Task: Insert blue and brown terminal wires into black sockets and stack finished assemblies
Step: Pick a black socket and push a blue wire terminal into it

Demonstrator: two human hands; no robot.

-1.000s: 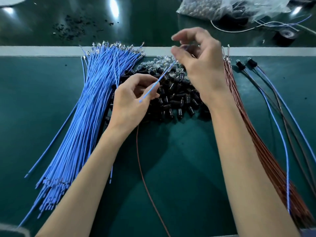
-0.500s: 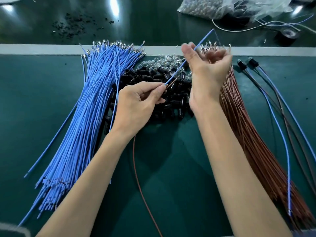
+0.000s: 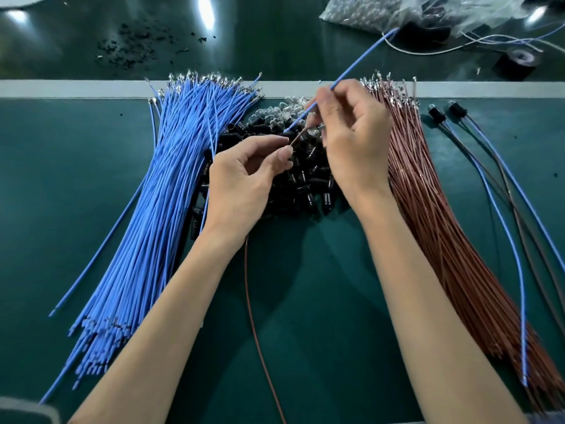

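My left hand (image 3: 244, 182) pinches a brown wire (image 3: 249, 301) near its tip; the wire's tail runs down past my wrist toward the front edge. My right hand (image 3: 354, 139) pinches a single blue wire (image 3: 360, 61), which slants from the wire tips between my hands up to the far right. Both tips meet above the pile of black sockets (image 3: 308, 182); whether a socket sits on them is hidden. A blue wire bundle (image 3: 146, 228) lies to the left and a brown wire bundle (image 3: 443, 228) to the right. Two finished assemblies (image 3: 437, 115) lie at the far right.
A grey strip (image 3: 61, 88) crosses the green mat (image 3: 321, 301) at the back. Beyond it lie black debris (image 3: 137, 45), a plastic bag of parts (image 3: 382, 10) and a black tape roll (image 3: 516, 61). One loose blue wire (image 3: 101, 255) strays left of the bundle.
The blue wire's free end has swung up and away to the far right. My right hand has turned and dropped closer to my left hand, whose brown wire tip now shows.
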